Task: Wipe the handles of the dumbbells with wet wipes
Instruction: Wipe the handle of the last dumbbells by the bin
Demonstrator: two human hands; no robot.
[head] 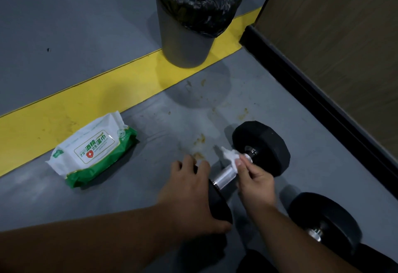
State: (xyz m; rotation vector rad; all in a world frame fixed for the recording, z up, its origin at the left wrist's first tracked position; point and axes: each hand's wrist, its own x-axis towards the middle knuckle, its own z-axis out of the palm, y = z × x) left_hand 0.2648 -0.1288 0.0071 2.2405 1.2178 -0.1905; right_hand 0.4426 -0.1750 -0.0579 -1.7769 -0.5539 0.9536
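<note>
On the grey floor (64,36), the left hand (189,195) curls over the near head of the black chrome-handled dumbbell (261,146) while the right hand (255,181) pinches a crumpled white wet wipe (230,156) on its handle, green-white wipes pack (92,151) at nine o'clock.

Shiny ribbed metal handle (224,176) between matt black rubbery dumbbell heads (261,146); glossy plastic wipes pack (92,150) on smooth grey floor (64,36).

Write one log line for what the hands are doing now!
left hand: grips dumbbell end | right hand: presses wet wipe on handle
</note>
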